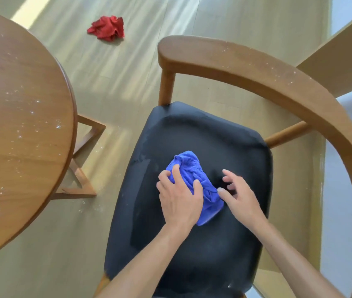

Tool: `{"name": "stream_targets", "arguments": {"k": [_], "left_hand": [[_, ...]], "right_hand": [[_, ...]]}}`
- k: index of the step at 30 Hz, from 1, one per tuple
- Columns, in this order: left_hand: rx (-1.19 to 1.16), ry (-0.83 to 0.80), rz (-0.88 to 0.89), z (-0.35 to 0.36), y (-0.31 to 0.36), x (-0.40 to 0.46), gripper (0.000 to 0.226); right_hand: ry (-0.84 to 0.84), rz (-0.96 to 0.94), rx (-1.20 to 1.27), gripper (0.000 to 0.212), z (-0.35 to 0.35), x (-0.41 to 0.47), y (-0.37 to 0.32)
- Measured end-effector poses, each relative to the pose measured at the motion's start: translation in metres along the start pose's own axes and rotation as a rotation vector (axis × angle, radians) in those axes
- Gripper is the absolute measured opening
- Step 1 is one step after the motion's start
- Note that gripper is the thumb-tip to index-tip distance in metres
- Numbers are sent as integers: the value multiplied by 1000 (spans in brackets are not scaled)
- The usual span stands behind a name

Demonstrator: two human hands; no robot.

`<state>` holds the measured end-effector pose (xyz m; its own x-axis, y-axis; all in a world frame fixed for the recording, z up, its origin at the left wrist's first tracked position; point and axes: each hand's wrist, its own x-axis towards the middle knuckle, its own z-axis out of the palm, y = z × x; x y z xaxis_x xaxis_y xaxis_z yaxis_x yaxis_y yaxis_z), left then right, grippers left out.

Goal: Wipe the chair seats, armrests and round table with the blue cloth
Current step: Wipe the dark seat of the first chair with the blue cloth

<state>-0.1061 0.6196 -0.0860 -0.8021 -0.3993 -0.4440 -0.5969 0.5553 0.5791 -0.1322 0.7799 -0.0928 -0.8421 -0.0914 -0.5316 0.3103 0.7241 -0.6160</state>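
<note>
Two bare forearms reach down over the black chair seat [192,244].

The left hand [179,201] curls its fingers into the bunched blue cloth [194,183] mid-seat; the right hand [238,195], fingers loosely spread, touches its edge. The cloth looks soft, light and floppy, best gathered into a wad under the palm. Armrest [256,69] and round table [20,125] look speckled.

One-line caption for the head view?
Left hand grips blue cloth on black chair seat; right hand open beside it; round table still speckled.
</note>
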Motion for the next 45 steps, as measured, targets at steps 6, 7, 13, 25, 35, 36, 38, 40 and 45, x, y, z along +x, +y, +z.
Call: {"name": "stream_targets", "arguments": {"k": [6, 7, 13, 25, 35, 36, 38, 40, 45], "left_hand": [[-6, 32, -37, 17, 9, 0, 70], [42, 28, -6, 19, 6, 0, 74], [361, 73, 208, 29, 5, -4, 75], [622, 28, 570, -4, -32, 42, 56], [467, -44, 699, -41, -140, -47, 66], [469, -73, 726, -47, -142, -43, 66], [480, -112, 802, -57, -137, -22, 59], [477, -118, 850, -63, -128, 1, 54], [269, 164, 420, -58, -73, 92, 46]], "right_hand": [[42, -198, 4, 36, 61, -62, -6], [-11, -228, 35, 28, 64, -69, -7], [251, -327, -256, 32, 25, -45, 27], [418, -177, -715, 63, 46, 7, 93], [465, -204, -670, 65, 51, 7, 96], [467, -203, -673, 64, 51, 7, 95], [481, -208, -682, 64, 51, 8, 95], [499, -219, -689, 64, 51, 10, 98], [534, -242, -695, 64, 54, 12, 101]]}}
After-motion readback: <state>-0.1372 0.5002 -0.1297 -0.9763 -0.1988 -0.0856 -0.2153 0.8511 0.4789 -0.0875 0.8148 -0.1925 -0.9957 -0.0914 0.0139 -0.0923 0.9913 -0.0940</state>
